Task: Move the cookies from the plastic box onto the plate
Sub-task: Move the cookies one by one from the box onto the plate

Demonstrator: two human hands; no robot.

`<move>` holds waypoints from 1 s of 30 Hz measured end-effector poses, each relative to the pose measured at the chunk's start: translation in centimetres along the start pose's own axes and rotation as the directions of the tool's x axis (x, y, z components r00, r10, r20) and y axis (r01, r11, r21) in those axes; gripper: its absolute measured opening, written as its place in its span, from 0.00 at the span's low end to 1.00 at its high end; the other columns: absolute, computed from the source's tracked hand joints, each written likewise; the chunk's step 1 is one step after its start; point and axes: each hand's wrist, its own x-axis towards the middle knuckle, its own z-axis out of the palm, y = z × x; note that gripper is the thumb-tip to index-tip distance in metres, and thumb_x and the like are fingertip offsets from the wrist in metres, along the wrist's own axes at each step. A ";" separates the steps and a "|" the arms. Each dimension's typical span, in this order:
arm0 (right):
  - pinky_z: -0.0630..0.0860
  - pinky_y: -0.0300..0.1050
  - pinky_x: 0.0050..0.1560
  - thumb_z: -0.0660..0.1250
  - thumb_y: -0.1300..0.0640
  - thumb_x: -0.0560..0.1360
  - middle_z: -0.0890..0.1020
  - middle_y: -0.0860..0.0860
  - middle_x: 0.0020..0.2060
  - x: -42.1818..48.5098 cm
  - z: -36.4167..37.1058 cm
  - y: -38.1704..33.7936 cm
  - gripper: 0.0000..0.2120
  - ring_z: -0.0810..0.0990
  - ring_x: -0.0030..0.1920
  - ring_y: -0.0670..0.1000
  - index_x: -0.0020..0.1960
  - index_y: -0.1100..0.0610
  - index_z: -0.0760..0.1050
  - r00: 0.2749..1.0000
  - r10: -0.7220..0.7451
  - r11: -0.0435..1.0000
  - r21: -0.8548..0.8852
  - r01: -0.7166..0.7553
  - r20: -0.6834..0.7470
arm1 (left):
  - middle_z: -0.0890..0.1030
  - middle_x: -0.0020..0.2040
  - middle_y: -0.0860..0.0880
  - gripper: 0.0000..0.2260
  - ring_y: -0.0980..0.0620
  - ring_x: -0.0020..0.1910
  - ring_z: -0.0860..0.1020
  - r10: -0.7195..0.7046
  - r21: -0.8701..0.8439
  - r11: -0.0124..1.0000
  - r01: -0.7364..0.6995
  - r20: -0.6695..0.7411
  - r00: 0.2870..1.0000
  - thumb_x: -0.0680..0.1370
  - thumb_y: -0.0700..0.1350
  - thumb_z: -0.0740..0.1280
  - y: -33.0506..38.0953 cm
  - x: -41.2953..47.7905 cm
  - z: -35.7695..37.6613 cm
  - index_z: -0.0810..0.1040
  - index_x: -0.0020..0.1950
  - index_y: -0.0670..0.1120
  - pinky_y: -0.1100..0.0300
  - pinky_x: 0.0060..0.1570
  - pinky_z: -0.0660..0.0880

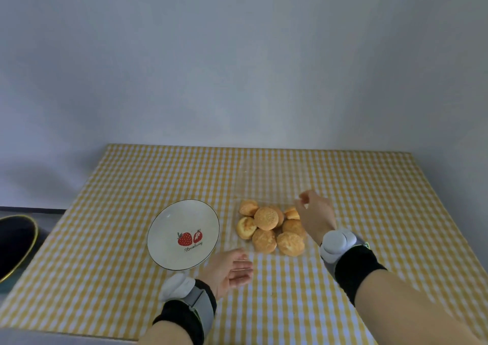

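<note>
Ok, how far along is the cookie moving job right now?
Nothing moved yet: the plate is bare. All the cookies sit in the clear plastic box. The right hand reaches over the box's right side; the left hand rests open nearby. Every cookie remains to transfer.

Black wristbands (355,272) under grey straps (200,305) bearing white pods (336,240).

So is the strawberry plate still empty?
Yes, empty. The plate shows only its strawberry picture; all the cookies sit in the clear box.
</note>
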 end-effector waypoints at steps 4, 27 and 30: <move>0.73 0.50 0.54 0.60 0.46 0.73 0.78 0.49 0.50 -2.1 2.2 0.7 0.12 0.73 0.56 0.56 0.52 0.49 0.74 0.957 -0.030 0.905 -0.398 0.149 0.289 | 0.84 0.48 0.40 0.11 0.45 0.44 0.82 0.107 0.026 0.994 -0.105 -0.109 0.988 0.77 0.44 0.66 0.0 -1.3 -1.2 0.79 0.52 0.37 0.55 0.43 0.80; 0.67 0.50 0.62 0.67 0.45 0.70 0.79 0.47 0.47 -1.7 2.6 1.2 0.15 0.73 0.55 0.50 0.55 0.48 0.73 0.952 0.298 0.949 -0.135 -0.286 0.076 | 0.77 0.62 0.50 0.14 0.45 0.64 0.72 0.595 0.861 -0.179 -0.475 0.479 0.645 0.77 0.46 0.61 8.2 6.7 2.3 0.75 0.62 0.49 0.54 0.62 0.68; 0.70 0.55 0.62 0.69 0.45 0.70 0.79 0.44 0.45 -2.5 3.1 2.0 0.14 0.75 0.55 0.51 0.53 0.47 0.73 0.924 0.381 0.924 0.040 -0.381 0.024 | 0.72 0.69 0.52 0.19 0.45 0.72 0.62 0.513 0.837 -0.341 -0.428 0.547 0.661 0.78 0.48 0.60 8.8 7.8 3.0 0.68 0.69 0.50 0.50 0.68 0.62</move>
